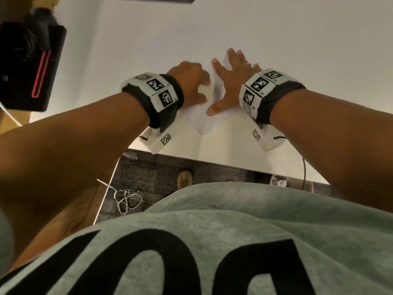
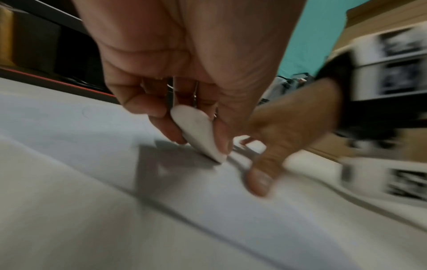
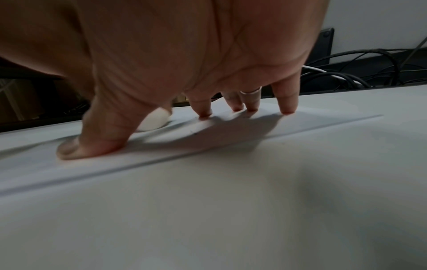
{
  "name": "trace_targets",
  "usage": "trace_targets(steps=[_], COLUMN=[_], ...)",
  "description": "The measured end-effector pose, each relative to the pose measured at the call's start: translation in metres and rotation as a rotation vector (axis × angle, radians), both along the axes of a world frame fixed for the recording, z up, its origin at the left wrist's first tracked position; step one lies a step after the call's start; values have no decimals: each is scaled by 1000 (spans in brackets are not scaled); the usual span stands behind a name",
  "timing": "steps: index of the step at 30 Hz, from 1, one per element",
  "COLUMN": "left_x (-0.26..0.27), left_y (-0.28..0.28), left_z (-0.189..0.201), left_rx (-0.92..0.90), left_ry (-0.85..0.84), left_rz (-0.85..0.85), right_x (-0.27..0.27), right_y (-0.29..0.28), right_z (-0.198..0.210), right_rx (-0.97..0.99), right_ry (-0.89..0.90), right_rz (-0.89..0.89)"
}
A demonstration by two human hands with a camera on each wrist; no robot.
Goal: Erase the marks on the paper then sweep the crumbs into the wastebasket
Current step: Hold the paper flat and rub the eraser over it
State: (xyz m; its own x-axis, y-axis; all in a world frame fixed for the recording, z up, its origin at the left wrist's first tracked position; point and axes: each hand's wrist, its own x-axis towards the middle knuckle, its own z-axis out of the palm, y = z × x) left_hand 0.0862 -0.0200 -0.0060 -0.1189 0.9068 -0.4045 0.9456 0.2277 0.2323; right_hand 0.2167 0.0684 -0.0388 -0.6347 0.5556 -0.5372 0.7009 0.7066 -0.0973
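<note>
A white sheet of paper (image 1: 204,122) lies turned like a diamond on the white table (image 1: 136,43). My left hand (image 1: 191,81) pinches a white eraser (image 2: 196,131) between thumb and fingers, its lower tip touching the paper (image 2: 115,164). In the head view the eraser (image 1: 205,91) shows just below the left thumb. My right hand (image 1: 229,79) is spread flat, fingers straight, with its fingertips (image 3: 287,111) and thumb pressing the paper (image 3: 69,168) down. A ring sits on one right finger. No marks or crumbs are clear enough to make out. No wastebasket shows.
A black device with a red stripe (image 1: 32,67) stands at the table's left end. Dark cables (image 3: 358,73) run along the far edge. The table's near edge (image 1: 212,161) lies just below my wrists, with carpet and a shoe (image 1: 185,177) beneath.
</note>
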Motion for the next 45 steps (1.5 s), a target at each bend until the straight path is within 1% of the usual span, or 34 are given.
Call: trace_targets(steps=[2,6,9,12,13,14,16,18,19,22,26,31,35,39,43,45], left_x=[-2,-11,-13,-16,-16,-17,-17,-17,-18,-20,-19,-16,-19,-17,-15,-13], left_y=[-7,-1,6,13,14,15,15,14,13,8,0,-15,-3,-12,-8,-10], left_z=[-4,-5,-2,1,1,2,2,1,1,-2,-5,-8,1,-1,1,1], left_rx=[-32,31,25,9,8,7,16,26,32,56,83,18,75,2,58,33], left_ry=[-14,18,8,-15,-12,-8,-13,-19,-21,-40,-48,-30,3,11,10,23], left_rz=[-13,79,31,-50,-68,-79,-91,-84,-71,-4,41,-68,-12,-100,-58,-90], right_x=[0,5,19,30,29,25,16,8,5,0,-2,-4,-4,-3,-3,-3], right_y=[-2,-12,-23,-32,-32,-30,-24,-21,-21,-23,-26,-28,-28,-25,-26,-26], right_z=[1,10,18,33,38,41,41,33,26,12,13,8,6,4,5,5], right_rx=[13,37,86,110,126,142,131,29,-23,-65,-58,-21,-1,-8,-16,-15], right_ry=[-1,-38,-117,-237,-245,-221,-85,64,93,97,87,65,46,38,27,18], right_rz=[-18,-123,-154,-109,-93,-88,-89,-124,-141,-151,-152,-134,-105,-87,-82,-78])
